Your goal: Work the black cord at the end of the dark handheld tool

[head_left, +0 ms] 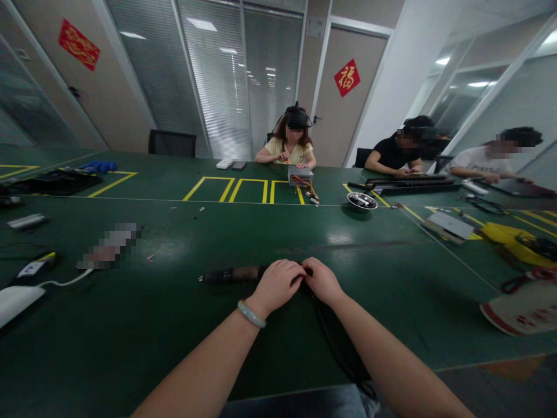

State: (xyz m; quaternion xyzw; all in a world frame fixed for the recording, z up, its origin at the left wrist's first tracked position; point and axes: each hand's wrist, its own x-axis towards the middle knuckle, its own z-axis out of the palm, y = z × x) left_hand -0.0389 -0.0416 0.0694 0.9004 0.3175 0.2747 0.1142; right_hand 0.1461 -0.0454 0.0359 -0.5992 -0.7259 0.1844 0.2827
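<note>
A dark, pen-shaped tool [230,274] lies sideways on the green table [174,331], its thin metal tip pointing left. My left hand [281,283] is closed round the rear part of the tool, with a pale bangle [251,314] on the wrist. Touching it at the fingertips, my right hand [322,281] is closed at the tool's right end, where the black cable [333,339] begins. That cable runs down toward my lap between my forearms. The fingers hide the end of the tool and the start of the cable.
Across the table a person handles a grey box [300,174] with coloured wires. Two more people work at the right. A metal bowl [362,201] holds small parts. At the left are a blurred object with a white cable [72,281] and a white device [20,302]; a pale bag [522,310] stands right.
</note>
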